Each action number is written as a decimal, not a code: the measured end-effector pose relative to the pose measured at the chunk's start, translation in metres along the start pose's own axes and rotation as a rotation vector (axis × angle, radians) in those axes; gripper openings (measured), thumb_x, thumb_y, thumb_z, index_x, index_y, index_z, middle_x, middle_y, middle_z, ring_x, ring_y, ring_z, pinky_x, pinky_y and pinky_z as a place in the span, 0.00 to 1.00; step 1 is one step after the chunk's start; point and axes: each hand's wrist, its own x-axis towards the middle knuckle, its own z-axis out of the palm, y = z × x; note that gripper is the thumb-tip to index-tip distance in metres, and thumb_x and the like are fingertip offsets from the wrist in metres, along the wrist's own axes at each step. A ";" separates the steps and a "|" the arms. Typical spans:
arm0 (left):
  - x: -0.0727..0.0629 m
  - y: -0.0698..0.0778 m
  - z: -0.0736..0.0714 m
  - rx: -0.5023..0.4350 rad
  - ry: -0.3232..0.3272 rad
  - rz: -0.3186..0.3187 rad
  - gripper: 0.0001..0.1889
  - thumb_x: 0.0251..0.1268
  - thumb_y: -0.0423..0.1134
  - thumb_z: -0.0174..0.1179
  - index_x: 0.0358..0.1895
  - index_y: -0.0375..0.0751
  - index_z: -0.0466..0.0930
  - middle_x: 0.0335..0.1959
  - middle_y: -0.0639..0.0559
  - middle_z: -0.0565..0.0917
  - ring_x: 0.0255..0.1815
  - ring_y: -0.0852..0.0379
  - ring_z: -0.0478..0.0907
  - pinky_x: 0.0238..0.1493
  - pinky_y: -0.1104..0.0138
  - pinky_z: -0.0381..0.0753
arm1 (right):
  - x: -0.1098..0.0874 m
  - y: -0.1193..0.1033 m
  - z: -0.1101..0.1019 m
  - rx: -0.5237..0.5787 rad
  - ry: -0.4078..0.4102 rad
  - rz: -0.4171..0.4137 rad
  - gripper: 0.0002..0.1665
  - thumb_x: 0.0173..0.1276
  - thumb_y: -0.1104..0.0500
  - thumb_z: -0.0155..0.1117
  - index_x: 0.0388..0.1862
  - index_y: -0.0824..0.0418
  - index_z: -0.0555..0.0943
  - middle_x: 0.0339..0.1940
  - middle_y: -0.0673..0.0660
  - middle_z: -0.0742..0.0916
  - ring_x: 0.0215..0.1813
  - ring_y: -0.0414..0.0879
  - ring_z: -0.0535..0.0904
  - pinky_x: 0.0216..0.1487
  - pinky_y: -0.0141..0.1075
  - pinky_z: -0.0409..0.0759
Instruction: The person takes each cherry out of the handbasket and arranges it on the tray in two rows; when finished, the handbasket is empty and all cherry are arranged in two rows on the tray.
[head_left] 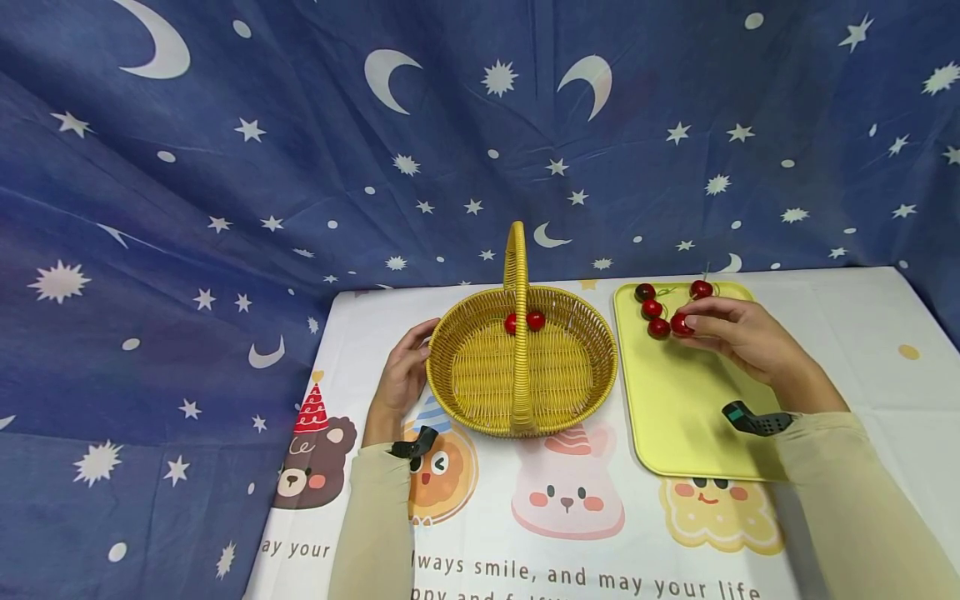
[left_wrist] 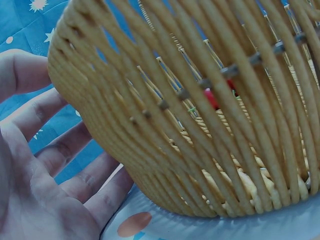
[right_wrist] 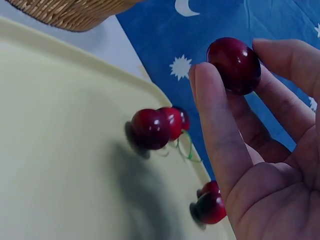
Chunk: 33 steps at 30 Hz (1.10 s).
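Note:
In the head view a yellow wicker basket (head_left: 483,375) with a tall arched handle stands mid-table, with two red cherries (head_left: 536,321) inside near its back wall. My left hand (head_left: 405,371) is at the basket's left side. Its fingers look fairly straight and touch the outer weave (left_wrist: 165,125) in the left wrist view. Over the yellow tray (head_left: 697,417), my right hand (head_left: 738,333) pinches a dark red cherry (right_wrist: 234,66) between thumb and fingers. The right wrist view shows that cherry raised off the tray. Several more cherries (head_left: 652,309) lie on the tray's far part, some with green stems.
A white tablecloth (head_left: 465,558) with cartoon figures and lettering covers the table. Behind and to the left hangs a dark blue cloth (head_left: 450,150) with white moons and stars. The tray's left rim stands close beside the basket.

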 end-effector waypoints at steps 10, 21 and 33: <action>-0.001 0.000 0.001 0.009 0.011 -0.010 0.27 0.71 0.31 0.47 0.73 0.31 0.66 0.65 0.49 0.75 0.60 0.57 0.77 0.56 0.69 0.81 | -0.006 0.017 -0.014 0.054 0.154 -0.018 0.17 0.67 0.74 0.65 0.53 0.64 0.85 0.50 0.52 0.82 0.45 0.42 0.90 0.49 0.35 0.86; 0.000 0.000 0.000 -0.003 0.003 0.000 0.27 0.71 0.29 0.46 0.74 0.28 0.64 0.65 0.50 0.76 0.60 0.56 0.77 0.56 0.69 0.80 | -0.010 0.028 -0.026 0.143 0.284 0.015 0.16 0.70 0.66 0.67 0.56 0.60 0.83 0.43 0.48 0.91 0.42 0.43 0.91 0.41 0.35 0.88; 0.000 -0.001 0.000 -0.008 -0.009 0.015 0.27 0.72 0.28 0.44 0.73 0.27 0.64 0.64 0.50 0.76 0.60 0.56 0.77 0.56 0.69 0.80 | -0.008 0.039 -0.035 0.015 0.517 0.083 0.21 0.63 0.59 0.75 0.54 0.55 0.80 0.32 0.44 0.91 0.29 0.38 0.87 0.27 0.29 0.84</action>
